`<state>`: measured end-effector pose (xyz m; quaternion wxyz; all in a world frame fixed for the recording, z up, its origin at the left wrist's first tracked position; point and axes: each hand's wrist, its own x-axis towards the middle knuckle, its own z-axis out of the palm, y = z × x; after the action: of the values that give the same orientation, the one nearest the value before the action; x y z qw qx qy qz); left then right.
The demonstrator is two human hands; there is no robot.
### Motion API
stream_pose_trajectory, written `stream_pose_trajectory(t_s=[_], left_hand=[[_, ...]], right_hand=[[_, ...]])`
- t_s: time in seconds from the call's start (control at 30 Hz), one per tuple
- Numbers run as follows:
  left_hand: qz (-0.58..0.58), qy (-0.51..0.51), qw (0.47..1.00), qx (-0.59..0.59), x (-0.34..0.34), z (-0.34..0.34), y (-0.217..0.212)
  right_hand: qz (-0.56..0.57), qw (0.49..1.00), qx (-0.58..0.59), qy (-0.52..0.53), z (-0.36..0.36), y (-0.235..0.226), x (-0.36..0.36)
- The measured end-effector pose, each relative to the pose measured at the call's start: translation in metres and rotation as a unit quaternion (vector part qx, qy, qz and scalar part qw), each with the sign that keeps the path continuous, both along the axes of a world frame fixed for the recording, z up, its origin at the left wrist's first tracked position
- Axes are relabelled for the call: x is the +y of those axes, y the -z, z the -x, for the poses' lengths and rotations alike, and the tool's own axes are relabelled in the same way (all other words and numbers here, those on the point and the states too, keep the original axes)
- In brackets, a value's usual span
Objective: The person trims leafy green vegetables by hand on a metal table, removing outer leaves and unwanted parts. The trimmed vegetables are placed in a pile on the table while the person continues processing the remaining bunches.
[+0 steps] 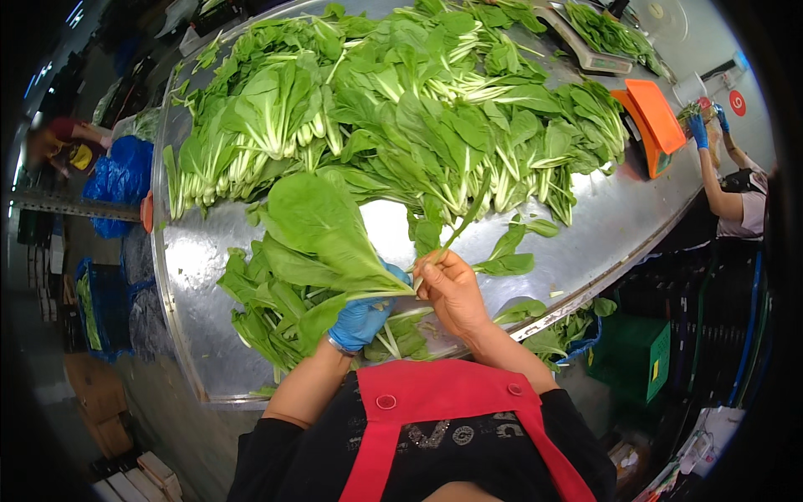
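My left hand (360, 324), in a blue glove, is closed around the stalks of a bunch of leafy greens (318, 226) with broad leaves that fan out to the upper left. At the stalk ends, my bare right hand (456, 293) pinches a thin leaf stalk (470, 217) that points up and away. Loose greens (259, 284) lie under and beside my left hand, partly hidden by it. A few torn leaves (508, 258) rest just right of my right hand. Beyond both hands a large heap of the same greens (393, 109) covers the far side of the table.
The metal table (611, 213) has a raised rim. An orange scale (648, 121) stands at its right edge, another scale (585, 46) farther back. At right a co-worker's blue-gloved hand (698, 131) holds greens. A green crate (631, 356) and blue bags (121, 180) flank the table.
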<state>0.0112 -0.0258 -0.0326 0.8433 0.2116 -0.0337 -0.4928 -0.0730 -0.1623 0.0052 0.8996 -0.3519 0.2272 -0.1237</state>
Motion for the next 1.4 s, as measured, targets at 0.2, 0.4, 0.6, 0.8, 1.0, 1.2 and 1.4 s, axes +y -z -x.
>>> stream_pose_trajectory(t_s=[0.2,0.4,0.6,0.8,1.0,1.2,1.4], left_hand=[[-0.038,-0.082,0.982,0.167,-0.007,0.007,-0.004],[-0.043,-0.119,0.991,0.043,0.005,-0.024,-0.011],[-0.072,-0.157,0.984,0.053,0.013,-0.029,-0.025],[-0.157,-0.086,0.984,0.019,0.004,-0.018,-0.016],[-0.255,-0.087,0.962,-0.038,0.002,-0.016,-0.01],[-0.237,-0.073,0.968,-0.027,-0.004,-0.009,-0.011],[-0.222,-0.079,0.971,-0.033,-0.01,-0.001,-0.009]], right_hand=[[-0.041,0.98,-0.073,0.183,0.002,-0.006,0.008],[0.182,0.949,-0.033,0.254,0.017,-0.008,-0.04],[0.637,0.73,0.176,0.173,0.009,0.021,-0.116],[0.767,0.545,0.291,0.174,-0.015,0.034,-0.18],[0.288,0.907,0.121,0.282,-0.006,0.018,-0.14],[0.149,0.97,0.071,0.18,0.007,0.014,-0.079],[0.135,0.981,0.084,0.11,0.01,0.017,-0.038]])
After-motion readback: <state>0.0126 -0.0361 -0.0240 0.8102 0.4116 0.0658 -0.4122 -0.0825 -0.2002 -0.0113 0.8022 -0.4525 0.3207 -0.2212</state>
